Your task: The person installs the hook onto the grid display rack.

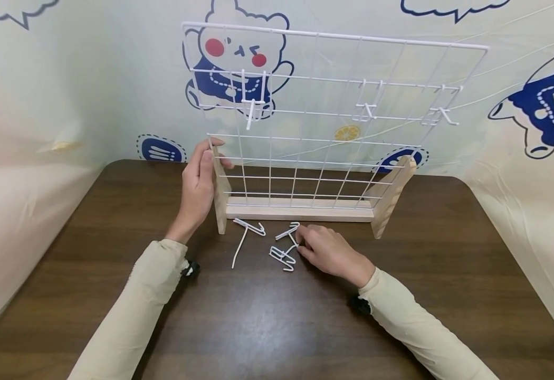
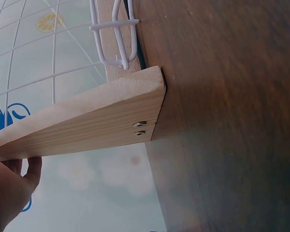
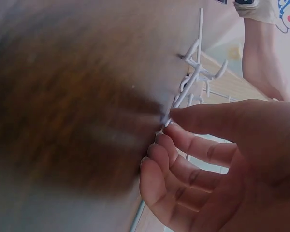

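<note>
My left hand (image 1: 198,182) grips the upper end of the left wooden upright (image 1: 220,198) of a white wire grid rack, thumb in front and fingers behind. In the left wrist view, those fingers (image 2: 34,171) reach round the upright's edge. On the table, my right hand (image 1: 331,250) pinches the prong end of a white wire display hook (image 1: 283,257) between thumb and forefinger. A second hook (image 1: 287,232) lies against it, close to the fingertips. Another hook (image 1: 248,227), with a long prong, rests by the foot of the left upright.
Three white hooks hang on the upper grid, including one at the left (image 1: 253,104) and one at the far right (image 1: 443,112). A wooden crossbar (image 1: 301,211) joins the left upright to the right upright (image 1: 393,195). Behind the brown table (image 1: 258,327) hangs a printed curtain (image 1: 115,79).
</note>
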Demonstrator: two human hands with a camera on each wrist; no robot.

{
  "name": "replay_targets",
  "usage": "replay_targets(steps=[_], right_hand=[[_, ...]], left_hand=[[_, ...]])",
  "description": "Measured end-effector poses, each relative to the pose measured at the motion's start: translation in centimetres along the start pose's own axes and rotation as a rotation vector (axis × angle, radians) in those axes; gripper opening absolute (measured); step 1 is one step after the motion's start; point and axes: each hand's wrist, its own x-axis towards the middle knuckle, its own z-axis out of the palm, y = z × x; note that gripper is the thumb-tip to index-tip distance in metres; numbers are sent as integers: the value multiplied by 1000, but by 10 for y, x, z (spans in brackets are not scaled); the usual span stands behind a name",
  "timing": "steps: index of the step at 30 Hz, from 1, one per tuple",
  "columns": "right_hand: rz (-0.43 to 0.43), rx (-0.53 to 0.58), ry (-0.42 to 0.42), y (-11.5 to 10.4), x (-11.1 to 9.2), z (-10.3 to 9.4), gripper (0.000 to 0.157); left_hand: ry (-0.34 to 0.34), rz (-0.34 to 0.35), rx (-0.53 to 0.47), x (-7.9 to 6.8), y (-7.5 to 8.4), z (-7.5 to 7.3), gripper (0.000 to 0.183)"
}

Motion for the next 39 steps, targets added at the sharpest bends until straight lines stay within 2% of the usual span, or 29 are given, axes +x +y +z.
replay_targets(steps=[5, 12, 19, 22, 31, 35, 39], right_hand=[[14, -23, -5, -1, -1, 0, 7], [59, -35, -67, -2, -2, -3, 13], [54, -13, -109, 3, -1, -8, 15], [40, 14, -101, 6, -2, -16, 13], [-39, 92, 1, 15, -2, -40, 11], [-68, 121, 22, 18, -1, -42, 9], [-81, 179, 7, 22, 1, -40, 7]], left_hand=[[0, 4, 5, 0, -1, -1, 33], [-1, 2, 23, 0, 0, 0, 33], [-7, -5, 13, 0, 1, 0, 34], [-6, -5, 13, 0, 1, 0, 34], [-5, -1, 13, 1, 1, 1, 33], [-4, -7, 17, 1, 2, 0, 33], [-7, -10, 19, 0, 2, 0, 33]])
